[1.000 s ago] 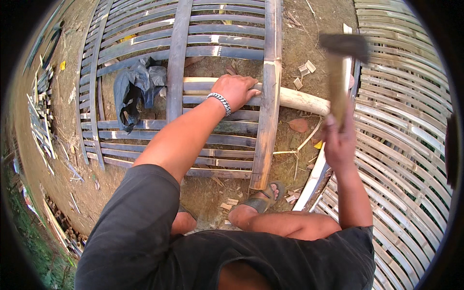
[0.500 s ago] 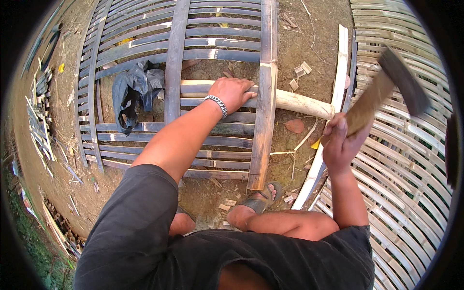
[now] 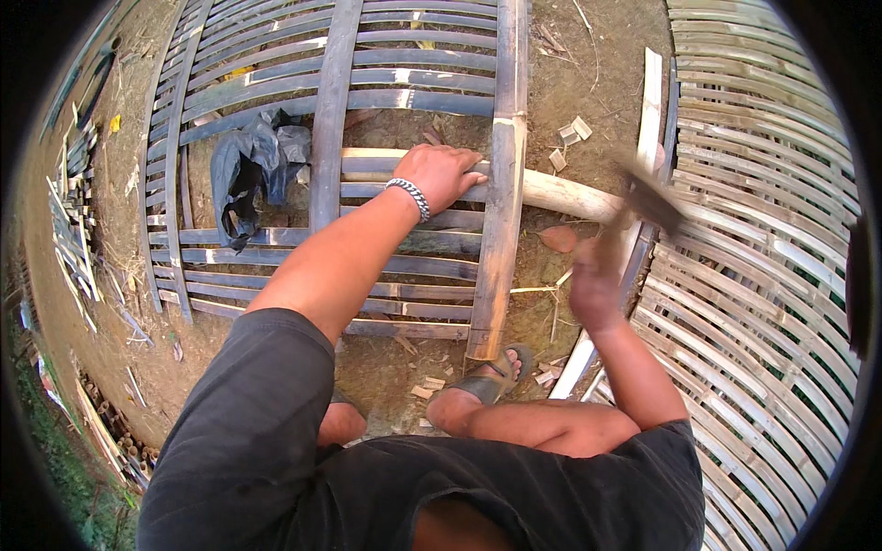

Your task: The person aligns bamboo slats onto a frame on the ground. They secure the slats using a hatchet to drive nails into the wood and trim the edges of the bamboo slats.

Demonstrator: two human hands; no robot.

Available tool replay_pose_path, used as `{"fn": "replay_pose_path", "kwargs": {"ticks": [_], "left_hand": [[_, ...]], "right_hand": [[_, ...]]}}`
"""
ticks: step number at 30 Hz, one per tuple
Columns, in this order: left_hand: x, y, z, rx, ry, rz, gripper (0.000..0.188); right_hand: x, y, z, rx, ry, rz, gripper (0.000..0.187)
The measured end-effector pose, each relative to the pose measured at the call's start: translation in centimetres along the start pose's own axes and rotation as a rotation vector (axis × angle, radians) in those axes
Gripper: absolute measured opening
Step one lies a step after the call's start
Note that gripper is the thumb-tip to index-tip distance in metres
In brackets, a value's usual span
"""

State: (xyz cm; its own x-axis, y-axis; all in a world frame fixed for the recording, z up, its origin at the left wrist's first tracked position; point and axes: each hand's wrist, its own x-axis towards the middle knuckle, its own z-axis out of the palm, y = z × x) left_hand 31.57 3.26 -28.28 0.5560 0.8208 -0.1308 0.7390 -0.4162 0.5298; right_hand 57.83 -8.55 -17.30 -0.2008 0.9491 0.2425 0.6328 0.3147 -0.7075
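Note:
My left hand lies over a bamboo slat, its fingers bent around it against the side rail of a slatted bamboo panel. From beneath that rail a pale round pole sticks out to the right. Blurred by motion, my right hand grips the wooden handle of a hammer with a dark metal head. That head is over the pole's right end; whether they touch I cannot tell.
A black plastic bag rests on the panel's left part. Another slatted bamboo panel fills the right side, with a long split bamboo strip along its edge. Wood chips lie on the ground; my sandalled foot is near the rail's end.
My right hand has swung the hammer left and its head has come down from over the right panel to the pole's end. My left hand stays in place.

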Motion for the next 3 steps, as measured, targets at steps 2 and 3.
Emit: {"fn": "replay_pose_path", "kwargs": {"ticks": [2, 3], "left_hand": [[-0.1, 0.3, -0.5, 0.013, -0.019, -0.01, 0.043], [-0.1, -0.1, -0.4, 0.029, -0.001, -0.019, 0.044]], "right_hand": [[-2.2, 1.9, 0.7, -0.106, -0.505, 0.572, 0.078], [-0.5, 0.6, 0.2, -0.077, -0.636, 0.779, 0.08]]}}
